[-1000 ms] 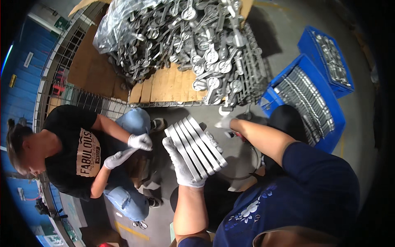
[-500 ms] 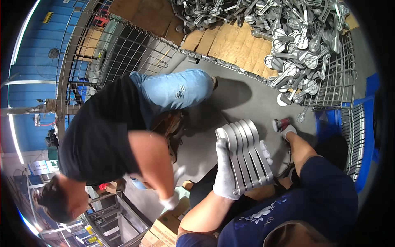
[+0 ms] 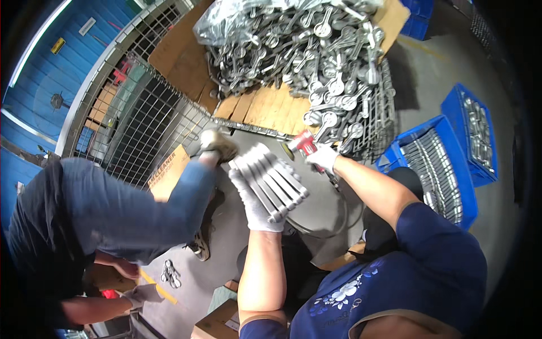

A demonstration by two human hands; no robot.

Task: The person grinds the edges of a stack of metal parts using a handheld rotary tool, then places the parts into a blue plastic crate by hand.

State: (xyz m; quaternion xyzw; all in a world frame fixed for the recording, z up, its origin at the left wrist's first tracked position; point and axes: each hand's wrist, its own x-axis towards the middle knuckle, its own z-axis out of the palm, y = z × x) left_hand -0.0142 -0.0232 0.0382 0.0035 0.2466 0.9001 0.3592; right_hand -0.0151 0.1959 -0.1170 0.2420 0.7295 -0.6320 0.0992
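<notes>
My left hand (image 3: 261, 213), in a white glove, is closed around a fanned stack of silver metal handles (image 3: 271, 183) with broad rounded heads and narrow flat shanks. The stack is slightly blurred by motion. My right hand (image 3: 324, 157), also gloved, grips a red hand-held power tool (image 3: 306, 145) with a round disc (image 3: 288, 150) at its end. The disc points toward the handles' heads, a short gap away from them. A dark hose or cable (image 3: 339, 223) curves across the floor below the tool.
A wire cage (image 3: 389, 113) lined with cardboard holds a heap of silver parts (image 3: 299, 56). Blue crates (image 3: 468, 195) with rows of metal parts stand at the right. A co-worker (image 3: 124, 198) bends at the left near a cardboard box (image 3: 169, 169). A few loose parts (image 3: 170, 274) lie on the floor.
My view has shifted, bringing the cage's heap and the crates further in. My right hand has brought the red tool up close to the handles. The co-worker appears further left.
</notes>
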